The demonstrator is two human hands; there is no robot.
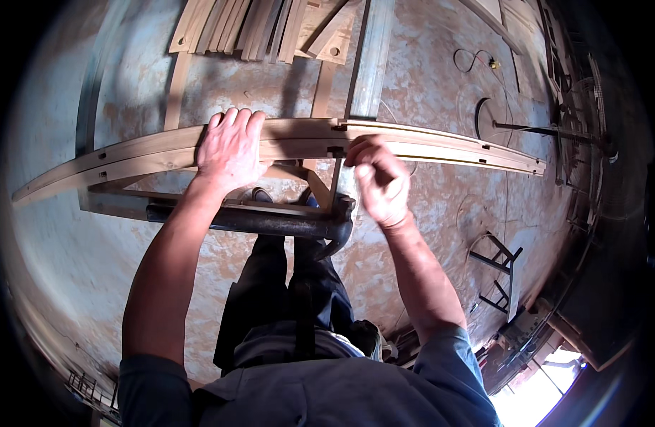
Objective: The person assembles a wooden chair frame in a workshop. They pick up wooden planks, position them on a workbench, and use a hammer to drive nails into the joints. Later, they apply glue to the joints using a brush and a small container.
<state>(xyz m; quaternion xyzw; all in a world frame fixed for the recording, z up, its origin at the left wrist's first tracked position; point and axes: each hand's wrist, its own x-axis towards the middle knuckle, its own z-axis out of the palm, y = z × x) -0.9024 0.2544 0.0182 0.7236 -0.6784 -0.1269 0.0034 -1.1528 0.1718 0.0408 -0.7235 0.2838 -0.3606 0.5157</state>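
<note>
Two long wooden bars [299, 135] lie side by side across the view, with small dark slots and notches cut into them. My left hand [231, 148] presses over both bars left of the middle, fingers hooked over the far edge. Close to the dark notches at the middle, my right hand [379, 181] is closed, its fingers curled together; whatever they may hold is hidden. A claw hammer [249, 219] with a thick black handle rests on the near part of the support frame, its head [338, 228] just left of my right wrist.
Beyond the bars is a stack of wooden slats [253, 25]. A long metal beam [370, 64] runs away from the bars. To the right stand a round-based metal stand [488, 121] and a small dark metal frame [498, 274]. A cable [464, 60] lies on the stained floor.
</note>
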